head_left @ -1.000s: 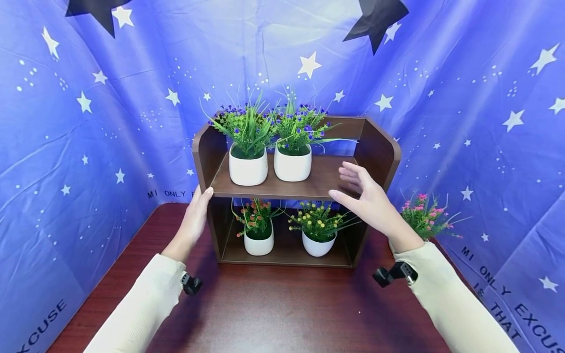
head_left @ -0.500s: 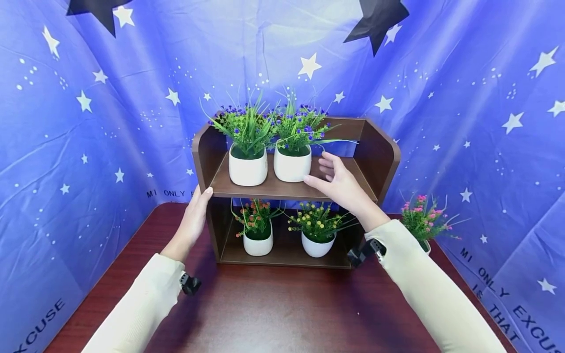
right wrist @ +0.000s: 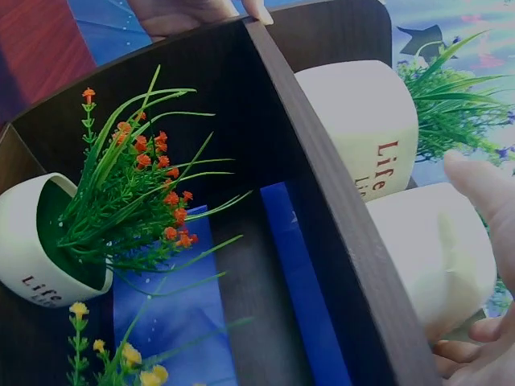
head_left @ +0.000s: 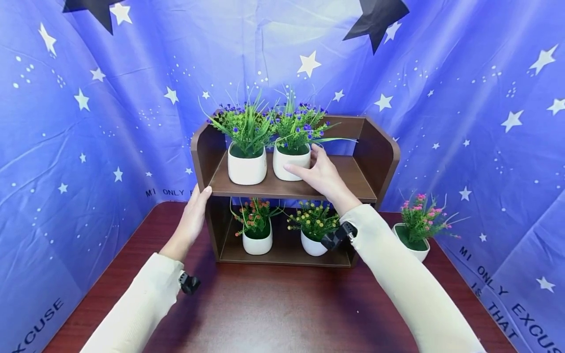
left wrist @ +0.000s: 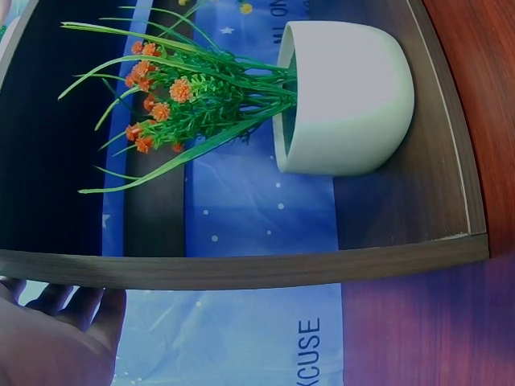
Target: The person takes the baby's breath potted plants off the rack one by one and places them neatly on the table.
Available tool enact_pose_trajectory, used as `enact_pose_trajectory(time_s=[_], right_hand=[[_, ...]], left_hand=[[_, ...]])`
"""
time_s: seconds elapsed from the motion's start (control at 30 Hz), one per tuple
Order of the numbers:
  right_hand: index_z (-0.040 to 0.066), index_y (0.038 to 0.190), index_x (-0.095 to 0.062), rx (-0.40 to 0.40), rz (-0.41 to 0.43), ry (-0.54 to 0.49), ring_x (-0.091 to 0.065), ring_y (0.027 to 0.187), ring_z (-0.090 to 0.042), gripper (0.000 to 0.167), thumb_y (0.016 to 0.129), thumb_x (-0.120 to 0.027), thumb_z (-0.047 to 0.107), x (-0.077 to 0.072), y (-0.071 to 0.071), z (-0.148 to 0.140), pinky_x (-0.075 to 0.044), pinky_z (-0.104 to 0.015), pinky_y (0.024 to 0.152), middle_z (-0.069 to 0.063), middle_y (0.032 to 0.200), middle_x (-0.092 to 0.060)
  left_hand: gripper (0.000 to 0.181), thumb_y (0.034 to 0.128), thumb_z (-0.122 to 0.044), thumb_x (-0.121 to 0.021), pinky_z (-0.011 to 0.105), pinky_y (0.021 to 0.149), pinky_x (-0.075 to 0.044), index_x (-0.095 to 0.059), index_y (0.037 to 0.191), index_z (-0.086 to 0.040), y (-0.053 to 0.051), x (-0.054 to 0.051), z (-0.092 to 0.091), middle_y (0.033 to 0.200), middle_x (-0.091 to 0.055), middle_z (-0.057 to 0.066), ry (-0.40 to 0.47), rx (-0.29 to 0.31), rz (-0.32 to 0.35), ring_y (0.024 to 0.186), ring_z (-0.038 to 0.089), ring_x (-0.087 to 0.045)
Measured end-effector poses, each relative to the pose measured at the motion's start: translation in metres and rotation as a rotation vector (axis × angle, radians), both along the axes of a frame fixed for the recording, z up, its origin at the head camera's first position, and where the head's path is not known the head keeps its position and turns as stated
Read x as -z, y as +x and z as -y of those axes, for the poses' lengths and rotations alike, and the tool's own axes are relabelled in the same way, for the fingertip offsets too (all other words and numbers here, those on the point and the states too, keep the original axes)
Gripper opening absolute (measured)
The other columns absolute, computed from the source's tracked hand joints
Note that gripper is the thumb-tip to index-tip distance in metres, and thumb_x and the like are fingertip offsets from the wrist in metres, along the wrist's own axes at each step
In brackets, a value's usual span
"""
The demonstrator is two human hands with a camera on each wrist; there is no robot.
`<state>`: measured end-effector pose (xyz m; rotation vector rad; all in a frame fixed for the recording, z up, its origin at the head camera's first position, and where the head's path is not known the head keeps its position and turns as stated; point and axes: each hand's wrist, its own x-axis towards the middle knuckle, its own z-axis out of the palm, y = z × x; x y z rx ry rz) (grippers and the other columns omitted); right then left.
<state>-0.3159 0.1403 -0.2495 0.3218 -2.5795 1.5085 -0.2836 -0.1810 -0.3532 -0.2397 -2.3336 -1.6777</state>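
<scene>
Starry backdrop (head_left: 145, 63) — hands (head_left: 327, 177) at shelf (head_left: 377, 154) and purple-flowered white pot (head_left: 287, 158)

Upper right pot (head_left: 287, 159): on shelf (head_left: 378, 153), between right grip's (head_left: 326, 177) thumb and fingers
Upper left pot (head_left: 246, 170): left of right grip
Lower pots (head_left: 258, 246): in shelf, below right grip
Outer pot (head_left: 419, 255): on bench (head_left: 273, 304), right of right grip
Shelf: right of left grip (head_left: 191, 220)

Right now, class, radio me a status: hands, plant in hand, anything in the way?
Left hand on left side of shelf. Right hand round right purple plant's pot, upright on upper board. Possible snag: left purple plant close beside.
</scene>
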Motion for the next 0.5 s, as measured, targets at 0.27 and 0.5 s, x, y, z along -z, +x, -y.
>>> enact_pose_trajectory(time_s=[0.27, 0.5], right_hand=[[0.011, 0.16, -0.016, 0.097, 0.016, 0.064, -0.033, 0.143, -0.029, 0.12, 0.073, -0.078, 0.067, 0.0, -0.015, 0.016, -0.034, -0.045, 0.112, -0.013, 0.159, -0.031], [0.008, 0.158, -0.019, 0.14, -0.003, 0.061, -0.044, 0.135, -0.033, 0.12, 0.072, -0.08, 0.064, 0.0, -0.023, 0.022, -0.04, -0.046, 0.107, -0.019, 0.149, -0.044]], left_hand=[[0.065, 0.106, -0.051, -0.035, 0.051, 0.119, -0.011, -0.014, 0.163, -0.026, 0.0, 0.001, 0.001, 0.165, -0.019, 0.003, 0.005, -0.003, -0.005, 0.149, 0.024, -0.015], [0.065, 0.1061, -0.051, -0.036, 0.051, 0.119, -0.012, -0.016, 0.162, -0.025, -0.002, 0.001, 0.001, 0.165, -0.02, 0.004, -0.004, -0.005, 0.002, 0.149, 0.023, -0.016]])
